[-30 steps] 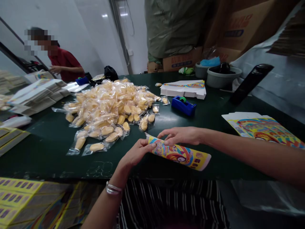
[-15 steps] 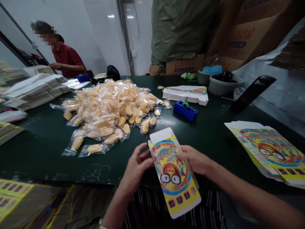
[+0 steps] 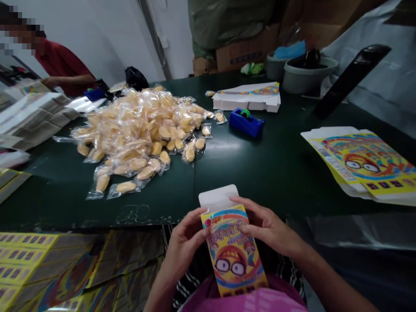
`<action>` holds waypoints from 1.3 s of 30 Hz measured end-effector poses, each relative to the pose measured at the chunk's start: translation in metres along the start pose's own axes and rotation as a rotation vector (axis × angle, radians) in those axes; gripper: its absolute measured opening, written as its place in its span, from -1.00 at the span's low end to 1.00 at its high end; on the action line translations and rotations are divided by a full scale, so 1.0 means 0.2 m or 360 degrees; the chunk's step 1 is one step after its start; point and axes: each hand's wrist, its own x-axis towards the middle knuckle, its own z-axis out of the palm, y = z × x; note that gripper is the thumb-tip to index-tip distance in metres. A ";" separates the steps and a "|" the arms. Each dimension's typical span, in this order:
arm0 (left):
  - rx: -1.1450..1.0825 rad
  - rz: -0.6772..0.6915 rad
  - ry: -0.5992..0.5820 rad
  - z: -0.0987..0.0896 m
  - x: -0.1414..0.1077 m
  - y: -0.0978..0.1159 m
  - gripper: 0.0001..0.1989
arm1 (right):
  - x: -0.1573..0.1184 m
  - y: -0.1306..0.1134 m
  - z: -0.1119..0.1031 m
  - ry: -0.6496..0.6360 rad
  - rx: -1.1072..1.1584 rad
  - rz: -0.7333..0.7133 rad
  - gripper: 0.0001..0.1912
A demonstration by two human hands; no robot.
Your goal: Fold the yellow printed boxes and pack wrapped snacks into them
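Between my two hands is a yellow printed cardboard box with a cartoon face in glasses. Its white top flap stands up at the far end, and its lower end meets pink cloth at my lap. My left hand grips the left edge, thumb on the front. On the right side my right hand holds it, thumb on the printed front and index finger up by the flap. Beyond them on the dark green table lies a heap of wrapped yellow pieces, each in clear plastic.
A blue tape dispenser stands near a stack of flat cartons. More flat printed cartons lie at right, near a black upright object and grey tubs. Filled-looking boxes sit lower left. A person in red works at far left.
The box has come closer to my lap and its lower end now touches pink cloth. My right hand has shifted up toward the flap. The view has tilted down and turned slightly.
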 end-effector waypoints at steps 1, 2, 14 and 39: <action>0.0056 -0.0032 0.0058 0.02 -0.03 -0.02 -0.69 | -0.03 0.00 0.01 0.0038 -0.0041 0.0021 -0.47; 0.0123 -0.0053 0.0126 0.03 -0.05 -0.04 -0.72 | -0.06 0.01 0.01 0.0119 -0.0134 0.0008 -0.55; 0.0340 -0.0027 0.0225 0.15 -0.13 -0.08 -0.79 | -0.20 0.06 0.06 0.0896 -0.0639 -0.0207 -0.80; 0.0279 -0.0027 -0.0042 0.30 -0.01 0.08 -0.84 | -0.18 -0.06 0.01 0.0626 -0.0242 0.0044 -0.84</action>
